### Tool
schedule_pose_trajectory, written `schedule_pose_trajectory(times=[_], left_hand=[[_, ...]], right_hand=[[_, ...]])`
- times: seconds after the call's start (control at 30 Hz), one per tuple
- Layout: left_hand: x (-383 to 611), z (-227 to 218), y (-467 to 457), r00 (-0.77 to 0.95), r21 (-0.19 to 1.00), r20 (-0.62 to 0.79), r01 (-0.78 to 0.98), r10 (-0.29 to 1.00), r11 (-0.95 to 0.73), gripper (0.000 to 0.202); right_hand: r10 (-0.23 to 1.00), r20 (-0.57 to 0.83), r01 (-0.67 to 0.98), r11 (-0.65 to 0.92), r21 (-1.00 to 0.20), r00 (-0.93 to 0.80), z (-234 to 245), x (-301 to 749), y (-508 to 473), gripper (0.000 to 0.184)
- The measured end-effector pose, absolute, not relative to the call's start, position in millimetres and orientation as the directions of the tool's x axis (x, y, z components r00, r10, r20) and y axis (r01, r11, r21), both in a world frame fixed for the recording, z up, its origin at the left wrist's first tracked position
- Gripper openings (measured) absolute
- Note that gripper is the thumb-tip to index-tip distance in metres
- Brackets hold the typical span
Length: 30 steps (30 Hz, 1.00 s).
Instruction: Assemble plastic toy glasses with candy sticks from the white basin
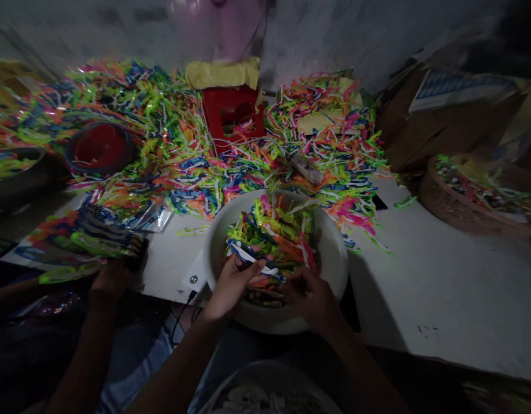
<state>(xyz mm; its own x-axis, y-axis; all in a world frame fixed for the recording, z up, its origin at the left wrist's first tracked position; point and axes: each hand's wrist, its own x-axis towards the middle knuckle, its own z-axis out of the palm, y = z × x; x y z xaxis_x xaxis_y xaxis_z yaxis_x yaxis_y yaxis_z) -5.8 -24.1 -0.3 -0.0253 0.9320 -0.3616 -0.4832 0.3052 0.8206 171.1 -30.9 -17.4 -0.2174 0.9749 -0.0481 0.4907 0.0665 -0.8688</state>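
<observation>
A large white bowl (212,261) holds a heap of thin, brightly coloured plastic pieces (286,230) in lime, orange, pink and blue. Over its near side, my left hand (235,284) pinches a long blue-and-white plastic piece (259,263) between thumb and fingers. At that piece's right end, my right hand (310,296) is closed, its fingertips pressed together. Whatever lies between those fingertips is too small and dark to make out.
Many similar pieces (187,172) cover the back of the white table (420,287), around a red plastic stand (211,112). At left, a co-worker's hand (110,282) is beside a bundle of pieces. A woven basket (442,201) stands right; another bowl (265,371) sits below.
</observation>
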Motion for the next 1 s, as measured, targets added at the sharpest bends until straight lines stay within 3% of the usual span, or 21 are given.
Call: schedule_pose_trajectory(times=[0.3,0.5,0.6,0.7,0.87,1.0], left_hand=[[-3.6,-0.9,-27.3,-0.034,0.841,-0.333,-0.463,0.942,0.280,0.045],[-4.7,1.8,-28.2,-0.001,0.850,-0.319,-0.443,0.948,0.286,0.043],[-4.6,0.4,-28.4,-0.011,0.866,-0.293,-0.427,0.956,0.260,0.041],[-10.7,6.4,-29.3,-0.068,0.899,-0.260,-0.380,0.963,0.216,0.044],[-59.9,33.6,-23.5,-0.453,0.992,-0.026,-0.119,0.891,-0.032,0.051],[-122.8,35.7,-3.8,-0.602,0.973,0.227,0.167,0.766,-0.158,0.055]], right_hand=[[0.912,-0.180,0.262,-0.083,-0.961,-0.370,-17.0,175.0,-23.3,0.026],[0.902,-0.137,0.313,-0.001,-0.950,-0.411,-13.6,166.8,-26.7,0.018],[0.938,-0.076,0.391,0.066,-0.918,-0.338,-12.1,163.5,-26.4,0.021],[0.915,-0.082,0.493,0.135,-0.859,-0.394,-5.5,166.1,-18.9,0.023],[0.792,-0.176,0.669,0.348,-0.657,-0.584,-4.9,172.1,-4.8,0.019],[0.732,-0.192,0.634,0.392,-0.666,-0.654,-24.2,162.2,-3.5,0.005]])
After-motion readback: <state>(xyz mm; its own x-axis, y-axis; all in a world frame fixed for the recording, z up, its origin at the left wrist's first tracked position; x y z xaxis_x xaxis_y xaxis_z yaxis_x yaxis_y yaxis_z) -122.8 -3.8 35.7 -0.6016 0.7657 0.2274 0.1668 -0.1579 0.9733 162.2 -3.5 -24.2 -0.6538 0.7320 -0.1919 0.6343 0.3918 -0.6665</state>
